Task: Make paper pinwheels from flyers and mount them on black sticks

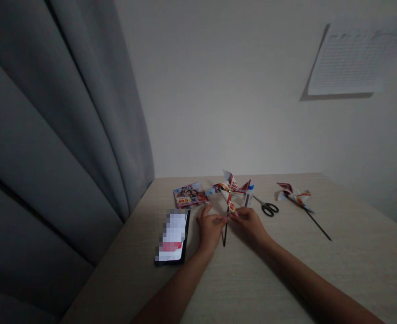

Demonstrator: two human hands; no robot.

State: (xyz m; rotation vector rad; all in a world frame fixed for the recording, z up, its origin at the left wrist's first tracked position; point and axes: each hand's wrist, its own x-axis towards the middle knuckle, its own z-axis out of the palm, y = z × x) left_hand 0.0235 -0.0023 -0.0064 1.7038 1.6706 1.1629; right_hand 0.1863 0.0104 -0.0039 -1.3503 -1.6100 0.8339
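Observation:
A paper pinwheel (231, 185) with printed blades stands upright between my hands, its thin dark stick (225, 238) pointing down toward the table. My left hand (209, 228) pinches the stick between thumb and forefinger, just under the blades, with its other fingers spread out. From the other side, my right hand (251, 223) is closed at the same height, its fingertips on the stick or the tip of the lowest blade; I cannot tell which. A white glue bottle (247, 198) with a blue cap is partly hidden behind the pinwheel.
Black-handled scissors (269, 209) lie right of the bottle. Further right rests another pinwheel (296, 196) on its stick. Printed paper (189, 193) lies at the back left, with a lit phone (173, 236) nearer me. A grey curtain (83, 135) hangs along the left side.

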